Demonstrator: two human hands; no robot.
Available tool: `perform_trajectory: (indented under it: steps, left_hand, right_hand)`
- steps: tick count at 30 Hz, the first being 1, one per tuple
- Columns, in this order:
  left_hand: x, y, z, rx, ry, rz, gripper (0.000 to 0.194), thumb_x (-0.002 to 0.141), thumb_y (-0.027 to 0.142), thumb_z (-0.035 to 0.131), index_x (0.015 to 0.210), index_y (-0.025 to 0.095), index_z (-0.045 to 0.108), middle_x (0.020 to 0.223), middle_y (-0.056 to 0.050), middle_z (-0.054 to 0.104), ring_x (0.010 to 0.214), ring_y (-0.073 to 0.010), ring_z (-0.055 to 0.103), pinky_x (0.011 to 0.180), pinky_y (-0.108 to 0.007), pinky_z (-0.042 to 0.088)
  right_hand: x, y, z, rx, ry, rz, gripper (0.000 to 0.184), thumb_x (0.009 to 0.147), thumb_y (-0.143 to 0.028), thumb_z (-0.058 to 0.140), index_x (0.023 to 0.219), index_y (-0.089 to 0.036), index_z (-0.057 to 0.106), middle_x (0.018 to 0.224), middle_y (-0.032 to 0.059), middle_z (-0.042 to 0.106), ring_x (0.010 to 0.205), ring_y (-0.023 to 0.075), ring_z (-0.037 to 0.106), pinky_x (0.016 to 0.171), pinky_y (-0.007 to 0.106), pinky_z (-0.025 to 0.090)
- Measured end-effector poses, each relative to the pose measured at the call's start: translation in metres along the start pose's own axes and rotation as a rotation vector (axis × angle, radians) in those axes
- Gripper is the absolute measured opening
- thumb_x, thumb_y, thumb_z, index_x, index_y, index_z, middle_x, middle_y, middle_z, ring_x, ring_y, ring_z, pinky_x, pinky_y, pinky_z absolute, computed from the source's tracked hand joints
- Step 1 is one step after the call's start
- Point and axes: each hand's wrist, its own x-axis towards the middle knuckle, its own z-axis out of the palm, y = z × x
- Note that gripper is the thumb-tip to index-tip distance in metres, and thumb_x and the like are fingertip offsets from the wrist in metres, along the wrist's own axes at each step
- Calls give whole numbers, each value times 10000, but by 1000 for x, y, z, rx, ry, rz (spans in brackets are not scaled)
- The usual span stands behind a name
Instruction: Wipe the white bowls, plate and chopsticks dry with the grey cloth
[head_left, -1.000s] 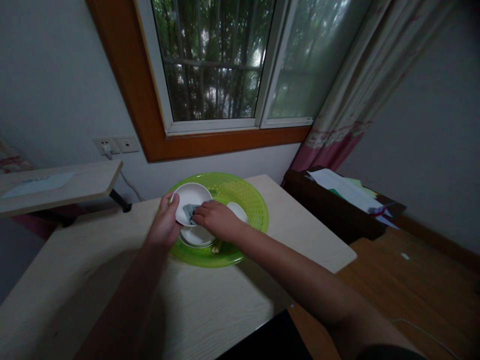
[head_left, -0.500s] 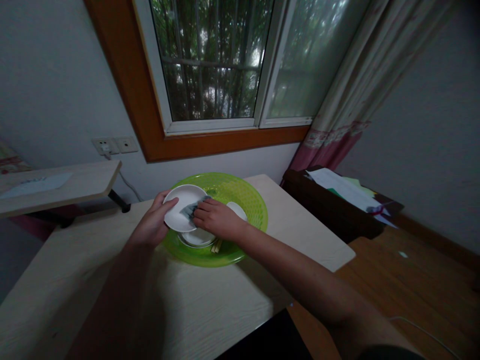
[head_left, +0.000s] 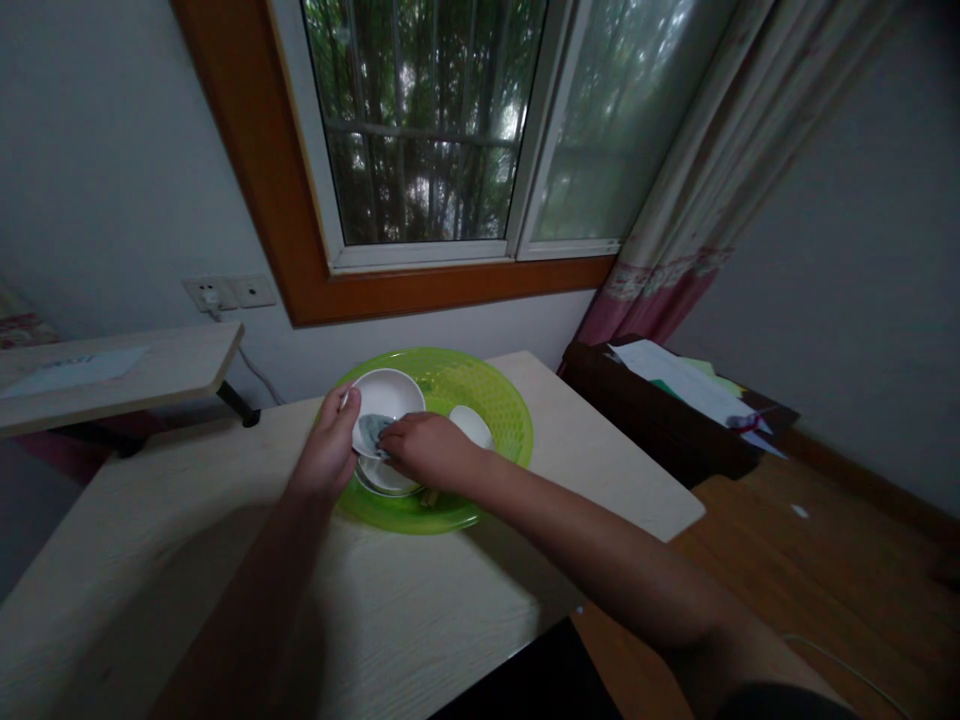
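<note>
My left hand (head_left: 330, 447) grips a white bowl (head_left: 395, 392) by its left rim, thumb at the edge, with the inside tilted toward me. Pressed into the lower part of that bowl is a grey cloth (head_left: 370, 432), bunched under the closed fingers of my right hand (head_left: 431, 447). Both hands are over a round green plastic basket (head_left: 511, 405). More white dishes (head_left: 384, 478) lie in it below the bowl. To the right, a white piece of dishware (head_left: 472, 427) is partly covered by my right wrist. Yellowish sticks (head_left: 429, 497) show under my right hand.
The basket stands on a pale wooden table (head_left: 420, 600) against the window wall. A raised shelf (head_left: 172, 360) is at the left, near a wall socket (head_left: 229, 292) with a cord. Papers (head_left: 682, 385) lie on a dark cabinet (head_left: 637, 410) to the right.
The white bowl has shifted slightly right and turned, so its hollow shows more. My right hand and the cloth have moved down and left across its inside.
</note>
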Motion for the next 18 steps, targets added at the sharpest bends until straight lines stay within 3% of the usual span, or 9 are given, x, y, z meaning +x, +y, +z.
perform_trajectory:
  steps: [3, 6, 11, 18]
  left_hand:
    - [-3, -2, 3, -25, 2, -3, 453, 814, 495, 734, 1140, 221, 579, 918, -28, 669, 878, -176, 668, 716, -259, 538]
    - [-4, -1, 5, -72, -7, -1, 412, 824, 478, 731, 1113, 228, 578, 946, -29, 674, 885, -169, 666, 720, -253, 535]
    - [0, 1, -1, -117, -77, -58, 407, 815, 363, 740, 1163, 213, 593, 961, -40, 695, 851, -179, 671, 709, -263, 528]
    - [2, 13, -17, 42, -202, -151, 546, 730, 265, 787, 1249, 191, 631, 1111, -89, 706, 869, -187, 674, 669, -233, 505]
  right_hand:
    - [3, -8, -2, 101, 22, 83, 197, 955, -321, 644, 1073, -167, 682, 1040, 71, 723, 863, 195, 653, 711, 279, 452]
    - [3, -9, -5, 119, 53, 68, 186, 956, -270, 629, 1112, -176, 666, 1071, 61, 721, 896, 191, 656, 704, 269, 449]
    - [-4, 3, -11, -30, -1, -113, 142, 990, -158, 549, 1050, -131, 676, 1006, 101, 709, 922, 203, 637, 786, 315, 464]
    - [-13, 29, -16, -269, -37, -406, 192, 1010, -135, 499, 923, -106, 668, 943, 110, 672, 931, 219, 594, 905, 388, 457]
